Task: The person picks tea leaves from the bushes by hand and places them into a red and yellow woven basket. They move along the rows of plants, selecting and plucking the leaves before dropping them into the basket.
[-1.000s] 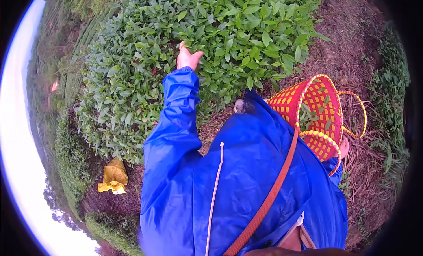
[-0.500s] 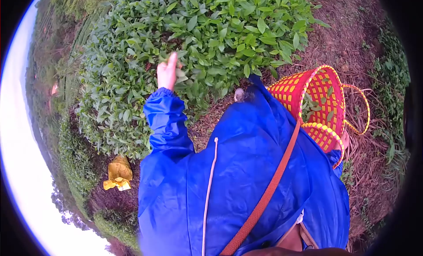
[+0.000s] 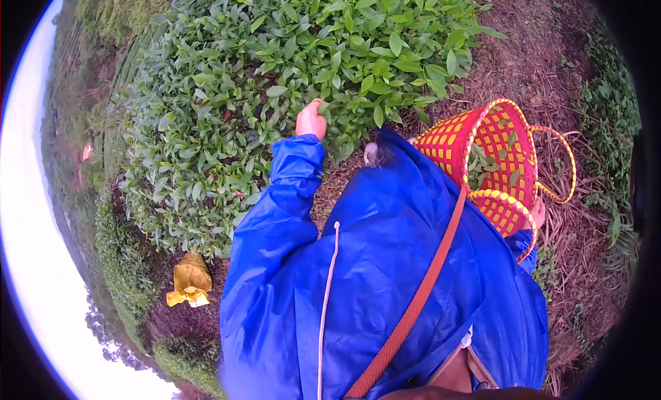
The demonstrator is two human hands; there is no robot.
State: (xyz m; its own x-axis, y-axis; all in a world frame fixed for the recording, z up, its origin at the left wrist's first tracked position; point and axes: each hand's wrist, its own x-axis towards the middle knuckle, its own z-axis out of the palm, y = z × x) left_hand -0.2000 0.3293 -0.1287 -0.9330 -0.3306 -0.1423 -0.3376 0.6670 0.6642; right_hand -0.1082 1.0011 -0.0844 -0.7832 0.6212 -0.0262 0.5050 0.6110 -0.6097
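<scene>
Pinching a tea shoot (image 3: 322, 111) at the edge of the bush (image 3: 275, 62), left of the red basket (image 3: 451, 144), my left hand (image 3: 311, 120) is gripping it in closed fingers; I am favouring a short, clean snap. My right hand (image 3: 538, 212) is resting beside the basket, grip unclear.

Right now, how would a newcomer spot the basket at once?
From the big green bush, go right to the brown ground beside the blue jacket. The basket sits there at the right hand: the only woven thing, red and yellow, with leaves inside.
</scene>
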